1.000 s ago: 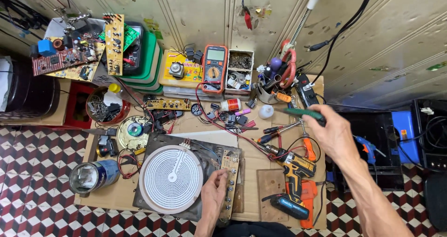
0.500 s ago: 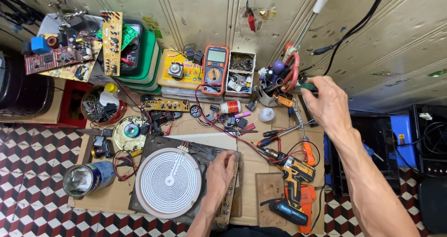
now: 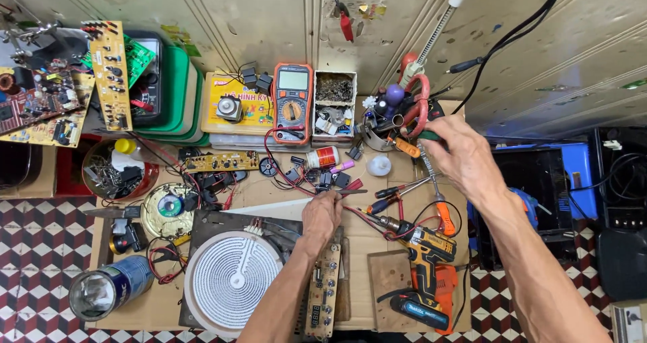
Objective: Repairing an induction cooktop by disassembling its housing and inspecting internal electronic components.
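A white spiral-patterned heating disc point(image 3: 232, 277) sits in its dark frame. The multimeter point(image 3: 292, 103) is orange and grey, the cordless drill point(image 3: 428, 275) orange and black. The floor tiles point(image 3: 37, 248) show a red, white and black check. The trays point(image 3: 176, 100) are green.

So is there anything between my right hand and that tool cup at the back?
Nothing visible. The right hand is already at the tool holder, gripping a green-handled tool at its edge. The left hand rests apart, by the round cooktop.

A scuffed, cream ribbed metal wall point(image 3: 539, 60) backs the cluttered cardboard-topped desk point(image 3: 269, 191); red-and-white patterned floor tiles point(image 3: 40, 248) spread below, evenly lit.
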